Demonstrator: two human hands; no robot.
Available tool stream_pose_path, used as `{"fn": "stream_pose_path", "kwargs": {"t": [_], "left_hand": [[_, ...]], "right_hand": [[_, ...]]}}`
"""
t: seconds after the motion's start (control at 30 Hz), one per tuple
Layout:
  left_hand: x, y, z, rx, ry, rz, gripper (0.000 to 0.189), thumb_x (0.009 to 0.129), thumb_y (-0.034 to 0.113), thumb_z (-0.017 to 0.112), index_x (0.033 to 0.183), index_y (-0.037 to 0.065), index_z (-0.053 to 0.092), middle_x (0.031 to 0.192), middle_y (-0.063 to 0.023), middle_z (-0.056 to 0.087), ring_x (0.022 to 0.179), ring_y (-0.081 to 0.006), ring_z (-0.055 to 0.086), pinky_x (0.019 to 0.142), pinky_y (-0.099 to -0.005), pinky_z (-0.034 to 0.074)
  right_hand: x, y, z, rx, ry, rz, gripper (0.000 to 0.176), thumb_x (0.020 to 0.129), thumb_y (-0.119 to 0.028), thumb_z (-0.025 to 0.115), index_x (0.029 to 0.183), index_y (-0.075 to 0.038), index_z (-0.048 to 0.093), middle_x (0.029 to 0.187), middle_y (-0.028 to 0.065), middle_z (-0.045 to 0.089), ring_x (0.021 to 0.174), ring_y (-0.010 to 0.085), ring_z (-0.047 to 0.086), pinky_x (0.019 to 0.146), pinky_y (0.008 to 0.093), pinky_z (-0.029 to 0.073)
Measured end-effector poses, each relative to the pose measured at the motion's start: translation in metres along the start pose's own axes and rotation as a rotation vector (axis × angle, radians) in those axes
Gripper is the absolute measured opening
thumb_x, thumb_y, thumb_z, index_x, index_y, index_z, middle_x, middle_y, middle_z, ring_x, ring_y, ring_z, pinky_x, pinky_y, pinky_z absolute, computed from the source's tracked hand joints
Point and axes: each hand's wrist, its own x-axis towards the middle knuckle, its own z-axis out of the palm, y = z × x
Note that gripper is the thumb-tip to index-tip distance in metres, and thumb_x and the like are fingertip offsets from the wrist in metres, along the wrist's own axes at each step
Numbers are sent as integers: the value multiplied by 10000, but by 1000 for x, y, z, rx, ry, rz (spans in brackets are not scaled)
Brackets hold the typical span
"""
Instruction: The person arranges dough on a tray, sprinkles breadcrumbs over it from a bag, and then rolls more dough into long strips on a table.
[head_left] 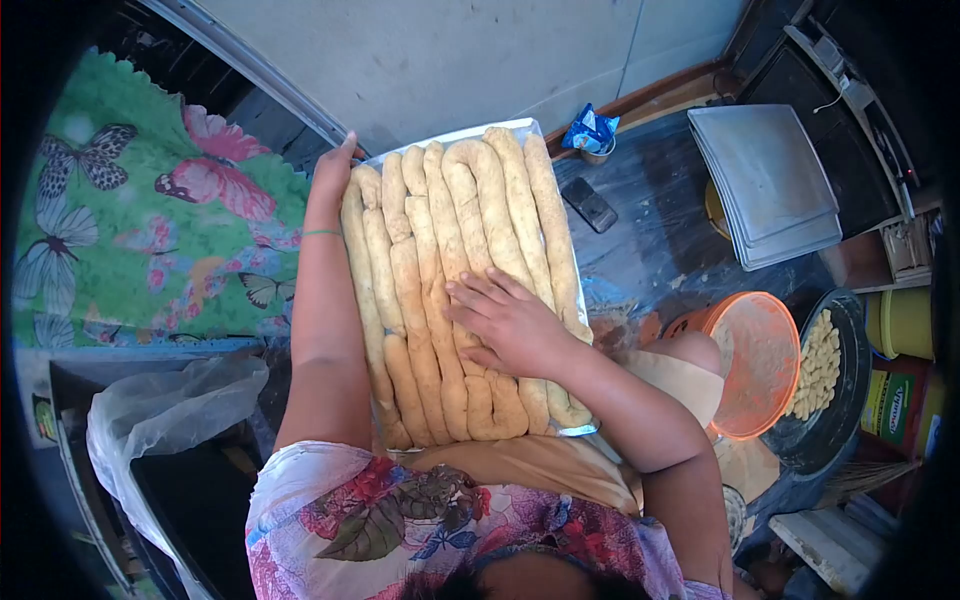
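Note:
A shallow metal tray (534, 128) rests on my lap, filled with long ropes of crumb-coated dough (430, 240). The ropes lie side by side, and a few bend back on themselves. At the tray's far left corner, my left hand (334, 172) grips the edge, its thumb along the rim and the other fingers mostly hidden. My right hand (515, 325) lies flat on the dough right of the middle, fingers spread and palm down.
On the dark floor lie a phone (590, 205), a cup with a blue packet (591, 130) and stacked metal sheets (770, 180). To the right stand an orange bucket (757, 365) and a black basin (850, 400) holding small dough pieces (818, 372). A butterfly-print cloth (150, 220) hangs at left.

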Motion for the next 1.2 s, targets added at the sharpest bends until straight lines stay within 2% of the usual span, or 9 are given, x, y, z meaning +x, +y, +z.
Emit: {"fn": "stream_pose_path", "kwargs": {"t": [0.17,0.3,0.37,0.47,0.57,0.87,0.97,1.07,1.2], "left_hand": [[2,2,-6,13,-2,2,517,895,490,591,850,-16,689,798,-102,603,720,-183,529,681,-325,448],[-1,-2,-2,-37,-20,-6,528,899,493,587,850,-24,686,778,-98,592,720,-178,529,681,-325,449],[-2,-2,-1,-51,-32,-4,536,901,496,583,859,-30,682,771,-97,590,721,-176,534,677,-325,453],[-11,5,2,-74,-83,-49,541,901,498,584,879,-35,677,779,-99,595,714,-178,541,670,-328,460],[-11,9,7,-69,-96,-25,547,896,504,588,901,-37,672,801,-106,604,718,-181,555,669,-329,468],[3,15,18,-94,-258,22,568,919,516,550,1085,-23,613,939,-140,625,842,-215,598,781,-353,493],[11,6,21,-452,-307,18,551,939,492,529,1150,-15,574,1104,-175,593,970,-253,580,879,-369,478],[-15,20,12,-546,-142,-34,551,957,468,505,1200,-25,536,1267,-226,503,1093,-316,533,963,-403,447],[-14,-11,-9,-923,-290,-224,628,955,459,509,1304,-55,422,1349,-285,421,1155,-371,505,990,-428,435]], "right_hand": [[-5,6,-32,-22,237,50,500,814,-289,676,1251,-74,562,1360,168,472,1297,346,408,1122,473,266],[-16,31,-53,-136,565,504,573,829,-262,665,1329,-42,494,1374,244,429,1327,370,358,1103,473,281],[-26,66,-45,-60,649,655,609,874,-312,629,1374,-19,440,1344,250,473,1285,359,428,1072,412,327],[-32,88,-36,695,531,944,611,926,-416,565,1354,8,465,1287,207,550,1196,291,522,1012,343,383],[-27,78,-27,1130,489,1047,675,938,-553,489,1291,22,525,1254,152,576,1119,196,545,963,311,416],[-29,42,-17,1145,702,1086,643,975,-520,442,1316,20,512,1243,124,587,1091,159,554,949,279,414],[-33,35,-13,1016,736,1103,626,972,-520,446,1267,22,551,1196,143,609,1044,174,582,929,295,438],[-41,34,-7,963,741,1094,596,991,-488,425,1285,18,539,1205,127,609,1068,167,571,952,292,419],[-45,32,-1,943,733,966,561,1008,-446,407,1276,29,538,1213,116,608,1084,166,560,963,298,411]]}}
